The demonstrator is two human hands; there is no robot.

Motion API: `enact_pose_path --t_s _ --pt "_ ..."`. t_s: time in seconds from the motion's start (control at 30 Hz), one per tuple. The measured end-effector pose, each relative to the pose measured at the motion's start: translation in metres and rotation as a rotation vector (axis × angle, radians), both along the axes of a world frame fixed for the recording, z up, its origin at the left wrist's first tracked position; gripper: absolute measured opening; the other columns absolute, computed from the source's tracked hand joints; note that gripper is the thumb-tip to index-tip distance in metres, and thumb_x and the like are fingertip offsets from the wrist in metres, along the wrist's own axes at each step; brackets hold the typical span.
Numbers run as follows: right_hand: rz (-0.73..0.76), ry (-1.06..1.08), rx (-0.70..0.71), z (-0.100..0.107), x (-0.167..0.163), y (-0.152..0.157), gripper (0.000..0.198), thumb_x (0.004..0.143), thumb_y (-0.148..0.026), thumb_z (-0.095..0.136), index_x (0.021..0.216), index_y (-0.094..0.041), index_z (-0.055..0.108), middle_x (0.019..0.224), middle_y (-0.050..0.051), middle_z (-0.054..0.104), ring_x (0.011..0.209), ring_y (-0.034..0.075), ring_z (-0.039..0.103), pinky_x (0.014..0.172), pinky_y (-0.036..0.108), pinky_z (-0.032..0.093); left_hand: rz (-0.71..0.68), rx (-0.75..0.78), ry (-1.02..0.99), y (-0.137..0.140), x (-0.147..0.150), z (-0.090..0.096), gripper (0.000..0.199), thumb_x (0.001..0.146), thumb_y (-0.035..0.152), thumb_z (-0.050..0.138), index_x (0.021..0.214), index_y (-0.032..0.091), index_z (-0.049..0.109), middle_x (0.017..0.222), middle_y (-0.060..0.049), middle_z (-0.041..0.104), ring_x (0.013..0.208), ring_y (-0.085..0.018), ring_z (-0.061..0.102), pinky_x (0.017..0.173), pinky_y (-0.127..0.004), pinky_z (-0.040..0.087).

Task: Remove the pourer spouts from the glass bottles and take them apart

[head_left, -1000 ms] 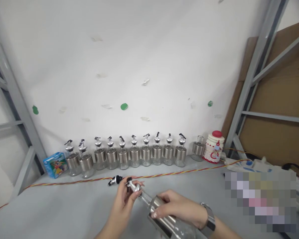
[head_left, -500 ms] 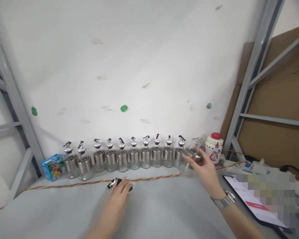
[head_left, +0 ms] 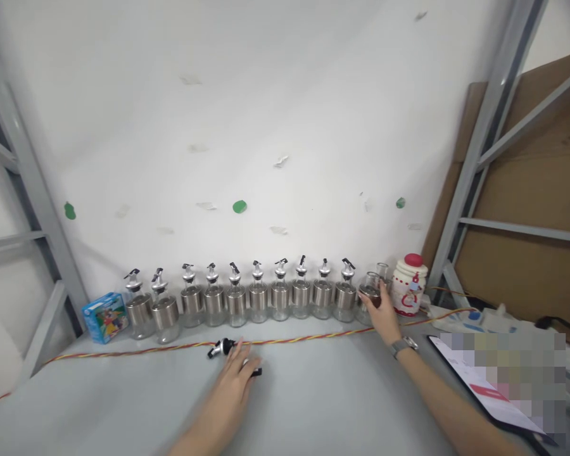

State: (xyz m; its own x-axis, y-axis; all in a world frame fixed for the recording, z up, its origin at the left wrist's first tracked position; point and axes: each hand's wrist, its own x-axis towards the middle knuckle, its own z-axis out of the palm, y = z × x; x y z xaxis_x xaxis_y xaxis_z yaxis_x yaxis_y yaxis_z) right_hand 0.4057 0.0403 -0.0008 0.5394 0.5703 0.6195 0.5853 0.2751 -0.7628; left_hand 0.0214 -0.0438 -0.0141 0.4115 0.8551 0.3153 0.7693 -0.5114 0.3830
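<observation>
My right hand (head_left: 382, 315) is closed around a glass bottle (head_left: 371, 278) with a steel band and no pourer on its mouth, standing at the right end of the row. Behind it is another uncapped bottle (head_left: 382, 269), partly hidden. My left hand (head_left: 232, 377) is low over the grey tabletop, its bent fingers around a pourer spout (head_left: 256, 372) whose dark end sticks out at the right; most of it is covered. A second silver-and-black pourer (head_left: 218, 349) lies by my left fingertips. Several like bottles (head_left: 280, 297) with pourers fitted stand along the wall.
A red-and-yellow twisted cord (head_left: 308, 339) crosses the table before the bottles. At the left end stands a blue picture box (head_left: 105, 318). On the right are a white jar with a red lid (head_left: 408, 288), a tablet (head_left: 484, 386), and grey rack posts (head_left: 487, 126).
My right hand has moved back toward the wall with the bottle, setting it down in the row. My left hand has shifted slightly right and nearer, uncovering more of the loose pourer.
</observation>
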Motion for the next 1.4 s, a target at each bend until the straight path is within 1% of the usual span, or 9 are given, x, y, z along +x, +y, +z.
enact_pose_path --t_s 0.23,0.4,0.6,0.73,0.9,1.07,1.23,1.33,1.4 --pt "-0.127 0.061 0.005 -0.008 0.005 -0.015 0.044 0.072 -0.035 0.042 0.108 -0.010 0.046 0.102 0.015 0.053 0.098 0.026 0.047 0.086 0.043 0.033 0.021 0.088 0.010 0.003 -0.002 0.003 0.033 0.081 0.020 0.039 0.107 0.028 0.057 0.128 -0.002 0.045 0.125 -0.023 0.027 0.100 -0.045 0.028" --pt "0.035 0.082 -0.134 -0.022 0.007 -0.011 0.017 0.062 -0.024 0.043 0.069 -0.016 0.056 0.065 0.006 0.059 0.065 0.021 0.055 0.069 0.038 0.043 -0.048 0.115 0.032 0.006 -0.002 0.010 0.034 0.081 0.019 0.038 0.107 0.030 0.056 0.121 0.002 0.053 0.123 -0.022 0.032 0.102 -0.047 0.024" --pt "0.210 0.075 -0.143 -0.027 0.000 0.000 0.037 0.055 -0.019 0.047 0.090 -0.013 0.055 0.091 0.010 0.061 0.085 0.020 0.056 0.080 0.037 0.041 -0.028 0.089 0.109 0.006 -0.003 0.007 0.038 0.081 0.016 0.035 0.110 0.029 0.056 0.124 0.002 0.050 0.124 -0.021 0.029 0.103 -0.044 0.024" --pt "0.284 0.053 -0.150 -0.025 -0.016 0.006 0.051 0.059 -0.025 0.055 0.108 -0.015 0.047 0.106 0.010 0.057 0.097 0.020 0.053 0.082 0.034 0.040 -0.066 0.084 0.149 0.000 -0.002 0.004 0.047 0.082 0.014 0.033 0.127 0.029 0.036 0.136 0.002 0.032 0.128 -0.022 0.017 0.103 -0.045 0.023" --pt "0.199 0.061 -0.152 -0.023 -0.032 0.014 0.046 0.055 -0.037 0.063 0.093 -0.013 0.053 0.093 0.010 0.060 0.091 0.025 0.053 0.081 0.040 0.039 -0.186 0.140 0.268 -0.011 0.002 0.007 0.043 0.087 0.026 0.031 0.130 0.032 0.027 0.142 0.004 0.017 0.129 -0.024 0.008 0.103 -0.048 0.021" --pt "0.122 0.075 -0.106 -0.020 -0.035 0.007 0.047 0.053 -0.041 0.065 0.088 -0.012 0.051 0.086 0.010 0.059 0.084 0.027 0.055 0.075 0.042 0.041 -0.050 0.170 0.286 -0.002 -0.001 0.002 0.051 0.085 0.043 0.034 0.131 0.025 0.025 0.141 -0.001 0.021 0.129 -0.027 0.005 0.102 -0.051 0.018" --pt "0.092 0.080 -0.007 0.019 -0.053 -0.028 0.059 0.056 -0.041 0.067 0.102 -0.016 0.040 0.100 0.011 0.054 0.092 0.024 0.052 0.081 0.039 0.039 -0.002 0.076 -0.051 -0.002 0.003 0.017 0.049 0.086 0.038 0.032 0.133 0.028 0.020 0.141 0.000 0.020 0.130 -0.024 0.006 0.102 -0.051 0.014" --pt "0.360 0.261 0.032 0.050 -0.085 -0.067 0.051 0.058 -0.036 0.068 0.099 -0.021 0.041 0.099 0.007 0.057 0.091 0.023 0.054 0.081 0.038 0.040 -0.010 -0.149 -0.436 -0.011 0.010 0.031 0.048 0.084 0.040 0.037 0.130 0.030 0.028 0.141 0.000 0.021 0.130 -0.022 0.010 0.103 -0.047 0.015" --pt "0.682 0.503 -0.146 0.063 -0.113 -0.095 0.041 0.066 -0.035 0.062 0.099 -0.021 0.042 0.091 0.005 0.060 0.084 0.022 0.058 0.076 0.038 0.043 -0.023 -0.360 -0.712 -0.016 0.014 0.039 0.048 0.081 0.044 0.042 0.126 0.028 0.037 0.139 -0.002 0.027 0.128 -0.022 0.019 0.104 -0.045 0.015"
